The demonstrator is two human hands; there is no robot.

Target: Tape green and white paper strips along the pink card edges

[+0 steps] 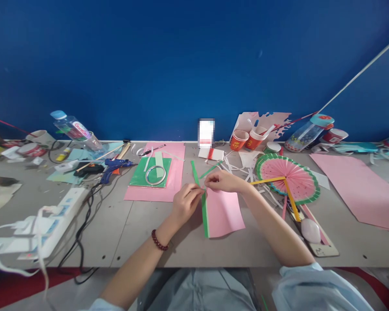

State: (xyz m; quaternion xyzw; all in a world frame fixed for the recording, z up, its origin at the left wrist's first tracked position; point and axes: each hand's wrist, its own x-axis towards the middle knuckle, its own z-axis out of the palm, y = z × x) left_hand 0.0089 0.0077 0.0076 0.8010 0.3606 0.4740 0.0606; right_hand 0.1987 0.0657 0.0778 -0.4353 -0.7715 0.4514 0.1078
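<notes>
A pink paper sheet [224, 212] lies on the grey table [142, 233] in front of me, with a green paper strip [204, 214] running along its left edge. My left hand [185, 203], with a bead bracelet on its wrist, is closed in a pinch on the strip near the sheet's top left corner. My right hand [223, 181] is closed too, its fingertips pinching the strip's upper part at the top edge of the pink sheet. The strip's far end [195, 170] runs on up the table beyond both hands.
A watermelon paper fan [288, 178] with yellow sticks lies right of the hands, red paper cups [246, 139] behind it. A large pink sheet [359, 188] is far right. On the left are green paper with a tape ring [155, 174], a blue glue gun [115, 166], a power strip [56, 218] and cables.
</notes>
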